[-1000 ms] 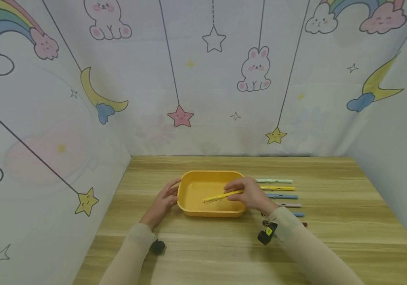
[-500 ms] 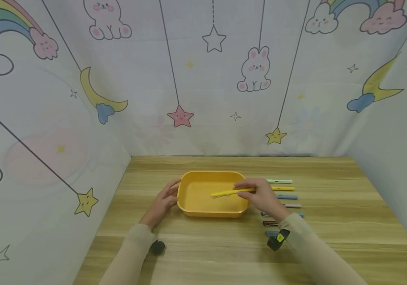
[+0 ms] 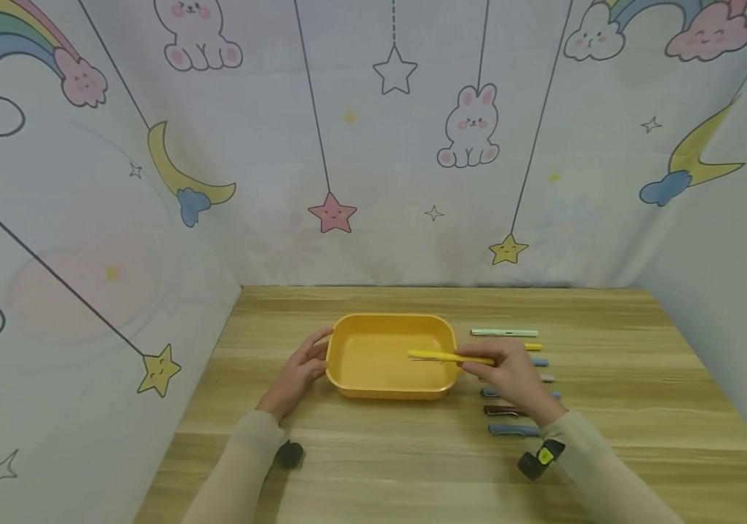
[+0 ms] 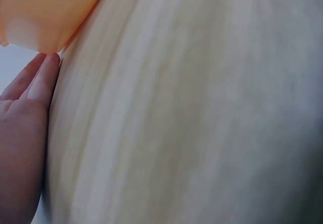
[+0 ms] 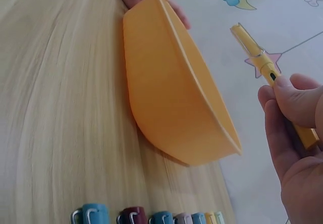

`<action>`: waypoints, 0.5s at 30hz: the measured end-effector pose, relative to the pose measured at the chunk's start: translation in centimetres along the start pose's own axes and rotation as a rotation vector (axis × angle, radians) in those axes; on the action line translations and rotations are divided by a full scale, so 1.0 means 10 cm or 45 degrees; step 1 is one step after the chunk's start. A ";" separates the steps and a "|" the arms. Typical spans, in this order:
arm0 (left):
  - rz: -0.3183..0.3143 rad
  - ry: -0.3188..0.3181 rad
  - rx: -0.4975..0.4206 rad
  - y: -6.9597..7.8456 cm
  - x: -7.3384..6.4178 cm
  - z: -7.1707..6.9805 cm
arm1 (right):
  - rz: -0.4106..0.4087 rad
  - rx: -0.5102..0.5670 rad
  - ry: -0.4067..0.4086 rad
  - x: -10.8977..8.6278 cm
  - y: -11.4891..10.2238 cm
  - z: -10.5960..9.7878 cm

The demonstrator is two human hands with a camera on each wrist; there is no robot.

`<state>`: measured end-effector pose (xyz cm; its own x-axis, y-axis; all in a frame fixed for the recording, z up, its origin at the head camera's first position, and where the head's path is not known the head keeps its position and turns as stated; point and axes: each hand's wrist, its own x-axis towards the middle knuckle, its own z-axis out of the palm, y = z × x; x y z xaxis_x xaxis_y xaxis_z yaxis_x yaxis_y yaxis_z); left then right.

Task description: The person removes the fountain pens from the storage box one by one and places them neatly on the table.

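A yellow plastic basin (image 3: 386, 394) stands on the wooden table. My left hand (image 3: 296, 372) rests at the basin's left end, its fingers straight against the wall; in the left wrist view the fingertips (image 4: 49, 65) touch the basin's lower side. My right hand (image 3: 510, 370) pinches a yellow pen (image 3: 435, 356) between thumb and fingers, above the basin's right rim. The pen lies almost level, its clip end pointing left over the basin. The right wrist view shows the pen's clip and a small dark window (image 5: 273, 76) in its barrel, apart from the basin.
Right of the basin several pens lie in a row: a pale green pen (image 3: 504, 332) at the back, then a yellow one, blue and grey ones, a dark red pen (image 3: 504, 411) and a blue pen (image 3: 513, 430) in front. My right hand partly covers them. Patterned cloth walls (image 3: 373, 247) enclose the table.
My right hand has moved right with the yellow pen, from over the basin's inside to its right rim and the pen row. The left hand and the basin have stayed put.
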<state>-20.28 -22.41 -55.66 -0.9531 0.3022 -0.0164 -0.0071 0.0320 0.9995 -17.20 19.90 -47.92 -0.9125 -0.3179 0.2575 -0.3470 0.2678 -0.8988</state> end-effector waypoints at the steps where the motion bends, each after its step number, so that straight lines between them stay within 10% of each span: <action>1: 0.001 0.001 -0.001 0.00 0.00 0.00 | 0.001 0.001 0.005 -0.02 0.00 -0.02; 15: 0.004 -0.006 0.005 -0.02 0.01 -0.01 | -0.018 -0.026 0.046 -0.39 0.08 -0.24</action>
<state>-20.39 -22.49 -55.88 -0.9518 0.3065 -0.0134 -0.0030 0.0345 0.9994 -14.45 23.57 -48.76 -0.9146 -0.2887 0.2831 -0.3639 0.2822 -0.8877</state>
